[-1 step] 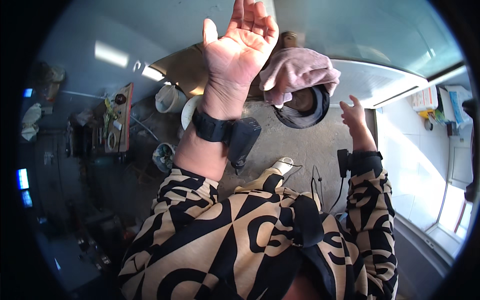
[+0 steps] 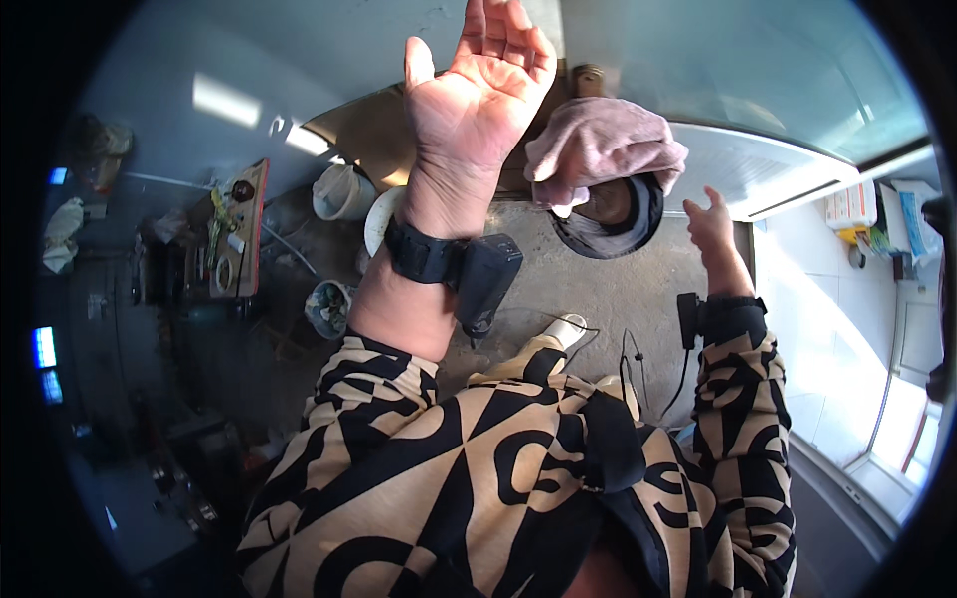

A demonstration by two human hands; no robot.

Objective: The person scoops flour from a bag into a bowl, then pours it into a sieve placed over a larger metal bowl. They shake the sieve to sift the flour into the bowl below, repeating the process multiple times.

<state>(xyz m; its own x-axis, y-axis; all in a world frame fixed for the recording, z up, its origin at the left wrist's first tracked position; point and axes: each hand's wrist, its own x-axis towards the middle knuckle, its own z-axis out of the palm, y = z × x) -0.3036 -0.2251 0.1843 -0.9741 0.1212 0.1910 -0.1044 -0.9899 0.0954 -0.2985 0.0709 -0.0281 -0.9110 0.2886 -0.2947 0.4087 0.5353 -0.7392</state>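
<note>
My left hand (image 2: 477, 95) is raised high in front of me, palm showing, thumb apart and fingers loosely bent with nothing in them. Further right and lower, my right hand (image 2: 710, 227) reaches forward with its fingers apart, also holding nothing. Between the hands, a pink towel (image 2: 608, 145) lies draped over a round, dark-rimmed, basin-like thing (image 2: 646, 221), hiding part of it. My right hand is nearest to these and apart from them. Each wrist carries a black strap with a dark device; the left device (image 2: 488, 279) hangs beside the forearm.
A white bucket (image 2: 341, 194) and a smaller filled bucket (image 2: 329, 307) stand left on the grey floor. A pale round thing (image 2: 379, 221) is partly behind my left arm. Further left is a red-edged board (image 2: 239, 229) bearing small items. Thin black cords (image 2: 633, 369) hang before my body.
The whole view has shifted slightly, so the towel and basin-like thing appear a little further right. Both hands keep their poses.
</note>
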